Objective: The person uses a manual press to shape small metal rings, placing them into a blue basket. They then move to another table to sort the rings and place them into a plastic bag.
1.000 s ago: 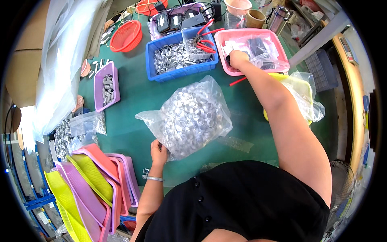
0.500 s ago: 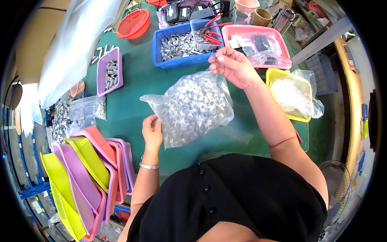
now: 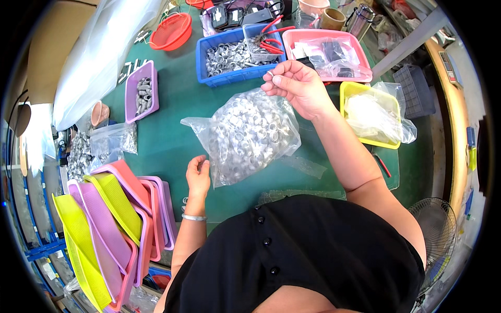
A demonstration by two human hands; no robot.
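Note:
A clear plastic bag (image 3: pixel 250 135) full of silver metal rings lies on the green tabletop in front of me. My right hand (image 3: pixel 300 88) is raised above the bag's far right edge, its thumb and fingers pinching a small silver ring (image 3: pixel 270 74). Just left of the bag, my left hand (image 3: pixel 198 177) rests by the table with its fingers loosely curled and apart; I see nothing in it. Beyond the bag stands a blue bin (image 3: pixel 222 80) of loose metal rings, with a clear box and red-handled pliers (image 3: pixel 272 48) on its right side.
A purple tray (image 3: pixel 156 99) of grey metal parts stands at the left. To the right are a pink tray (image 3: pixel 369 73) with bagged items and a yellow basket (image 3: pixel 365 140) with plastic bags. Stacked colourful baskets (image 3: pixel 107 235) fill the near left. A red bowl (image 3: pixel 171 31) sits far back.
My left hand has come slightly away from the bag's left corner. My right hand stays pinched and has shifted a little to the left.

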